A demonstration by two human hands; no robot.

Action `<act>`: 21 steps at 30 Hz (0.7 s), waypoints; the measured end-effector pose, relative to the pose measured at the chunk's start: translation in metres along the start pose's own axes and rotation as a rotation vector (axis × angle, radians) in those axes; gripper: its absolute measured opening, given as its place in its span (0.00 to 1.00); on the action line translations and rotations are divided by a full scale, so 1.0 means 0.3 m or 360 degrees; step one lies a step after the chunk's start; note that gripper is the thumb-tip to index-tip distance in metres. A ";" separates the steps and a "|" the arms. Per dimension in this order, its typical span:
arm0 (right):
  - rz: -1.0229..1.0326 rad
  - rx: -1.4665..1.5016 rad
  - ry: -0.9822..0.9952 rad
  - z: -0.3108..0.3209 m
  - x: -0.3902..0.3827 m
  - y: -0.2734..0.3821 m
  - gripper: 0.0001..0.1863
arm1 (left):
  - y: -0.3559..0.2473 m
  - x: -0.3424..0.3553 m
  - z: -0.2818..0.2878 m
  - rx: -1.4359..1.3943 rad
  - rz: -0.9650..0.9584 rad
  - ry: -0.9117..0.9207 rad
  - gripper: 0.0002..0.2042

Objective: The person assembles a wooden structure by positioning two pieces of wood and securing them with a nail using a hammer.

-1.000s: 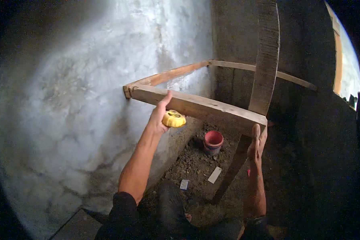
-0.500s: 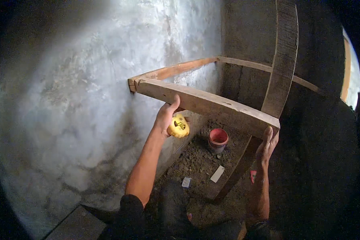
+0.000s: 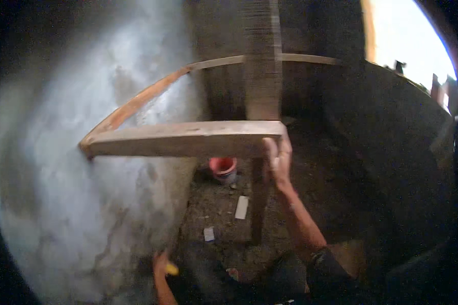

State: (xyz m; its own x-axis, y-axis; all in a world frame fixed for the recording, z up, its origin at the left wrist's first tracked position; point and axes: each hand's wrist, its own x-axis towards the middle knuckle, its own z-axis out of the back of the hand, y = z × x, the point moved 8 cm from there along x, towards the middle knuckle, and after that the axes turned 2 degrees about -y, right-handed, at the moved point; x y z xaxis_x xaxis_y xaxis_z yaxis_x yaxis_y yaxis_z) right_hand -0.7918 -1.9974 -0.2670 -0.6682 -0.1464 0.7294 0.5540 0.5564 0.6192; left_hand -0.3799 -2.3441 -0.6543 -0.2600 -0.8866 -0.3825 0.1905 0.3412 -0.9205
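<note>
At the left, one end of a wooden board (image 3: 183, 145) meets the pale wall (image 3: 107, 203), and the left hand (image 3: 161, 262), blurred and well below the board in view, is closed on a yellow tape measure (image 3: 172, 269). Farther right, well apart from it, the right hand (image 3: 279, 160) grips the board's right end, thumb on the near face, by an upright plank (image 3: 262, 61).

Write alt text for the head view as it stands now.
A person's right hand is against the right end of a horizontal wooden beam; the left hand, low in view, holds a blurred yellow object. A red bucket stands on dark ground.
</note>
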 end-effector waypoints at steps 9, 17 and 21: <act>0.0168 0.0049 -0.0002 -0.015 0.000 0.036 0.30 | -0.269 -0.478 -0.542 -0.0610 -0.0061 0.0993 0.33; 0.0419 -0.0058 -0.0019 0.085 0.035 0.080 0.19 | -0.648 -0.941 -0.756 -0.0844 -0.0643 0.1686 0.32; 0.0280 0.0075 -0.0004 0.011 0.043 0.107 0.18 | -1.004 -1.133 -0.728 -0.1021 -0.1167 0.1514 0.29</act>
State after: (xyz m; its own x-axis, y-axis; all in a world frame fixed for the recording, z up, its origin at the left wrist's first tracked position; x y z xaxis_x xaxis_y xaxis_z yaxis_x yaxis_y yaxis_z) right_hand -0.7842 -1.9789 -0.2386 -0.5642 -0.0414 0.8246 0.6388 0.6109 0.4677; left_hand -0.5557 -2.0772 -0.2645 -0.7063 -0.4580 0.5398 -0.6746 0.2039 -0.7095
